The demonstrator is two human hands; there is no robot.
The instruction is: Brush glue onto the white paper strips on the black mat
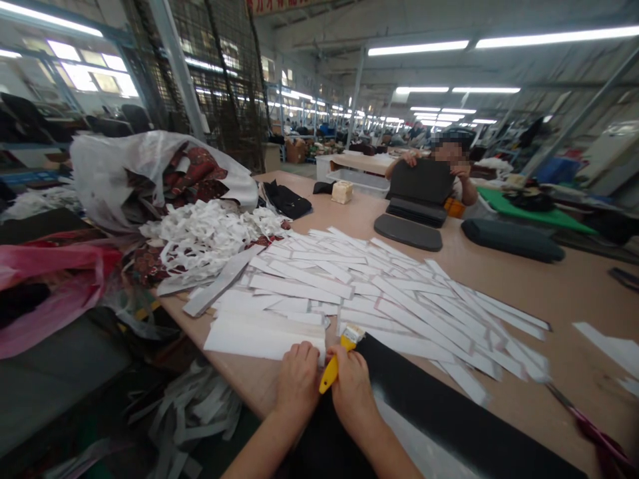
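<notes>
The right hand [353, 396] closes its fingers around a yellow utility knife [335, 364] while the left hand [298, 384], fingers flat, pins stacked white strips [262, 337] steady at the edge of the table [574, 293].

Overhead tube lights [422, 47] and windows [82, 74] at far left brighten the hall evenly, and the windows burn out to white. Shadows lie soft and faint on the table [564, 299], while the white strips [349, 293] look slightly overexposed. Wide-angle distortion tilts the steel posts [177, 66] toward the frame's edges, and the far hall goes soft.
</notes>
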